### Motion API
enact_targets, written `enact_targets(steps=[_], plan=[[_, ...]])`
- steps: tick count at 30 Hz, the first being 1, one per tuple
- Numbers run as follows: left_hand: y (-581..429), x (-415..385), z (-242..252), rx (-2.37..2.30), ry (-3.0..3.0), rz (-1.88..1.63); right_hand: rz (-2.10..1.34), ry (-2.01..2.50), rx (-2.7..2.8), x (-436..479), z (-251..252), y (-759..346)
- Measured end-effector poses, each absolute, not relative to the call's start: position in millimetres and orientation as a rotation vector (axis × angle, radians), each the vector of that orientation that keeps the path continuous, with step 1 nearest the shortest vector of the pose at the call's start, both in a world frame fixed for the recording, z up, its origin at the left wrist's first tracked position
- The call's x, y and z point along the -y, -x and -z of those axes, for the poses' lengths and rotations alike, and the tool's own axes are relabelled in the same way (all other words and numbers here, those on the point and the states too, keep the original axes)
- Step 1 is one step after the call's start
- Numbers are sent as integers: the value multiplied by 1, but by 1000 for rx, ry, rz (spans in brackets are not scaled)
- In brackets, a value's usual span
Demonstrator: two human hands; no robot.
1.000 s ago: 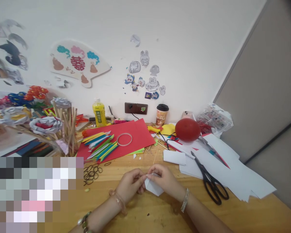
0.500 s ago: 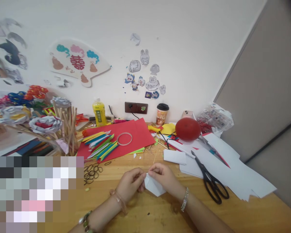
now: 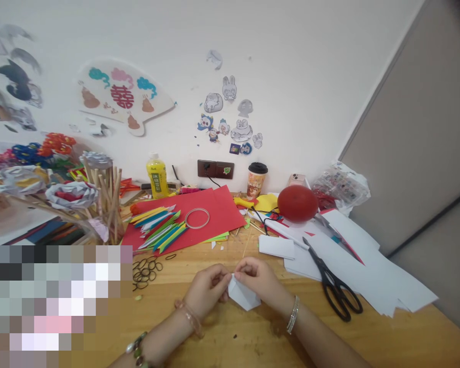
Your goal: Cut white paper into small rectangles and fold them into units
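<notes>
In the head view, the paper (image 3: 245,297) is pinched at its far end by the left hand (image 3: 205,290) and right hand (image 3: 263,282), toward the worktop's (image 3: 214,350) near edge; its folds could be skewed by uneven pressure.

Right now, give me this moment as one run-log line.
Left hand: pinching folded white paper | Right hand: pinching same paper | Right side: black scissors, partly on white sheets | Beyond hands: red paper

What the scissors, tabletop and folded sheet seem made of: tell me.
Scissors: pointed dark blades, likely metal; smooth black handles, probably plastic. Tabletop: apparently wood, with visible grain and slight sheen. Folded sheet: likely matte white paper, given its straight edges and crease.
</notes>
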State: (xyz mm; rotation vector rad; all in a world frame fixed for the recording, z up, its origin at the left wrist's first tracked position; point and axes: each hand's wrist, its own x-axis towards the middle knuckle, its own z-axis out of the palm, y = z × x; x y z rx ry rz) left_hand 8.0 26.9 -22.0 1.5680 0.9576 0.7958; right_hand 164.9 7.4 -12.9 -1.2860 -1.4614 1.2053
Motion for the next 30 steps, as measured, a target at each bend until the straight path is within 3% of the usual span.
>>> enact_targets(steps=[18, 30], plan=[[-7, -23, 17, -1011, -1916, -816, -1244, 1160, 1555, -8, 18, -165], [-2, -28, 15, -1023, -1783, -779, -1393, 1062, 1499, -7, 9, -180]])
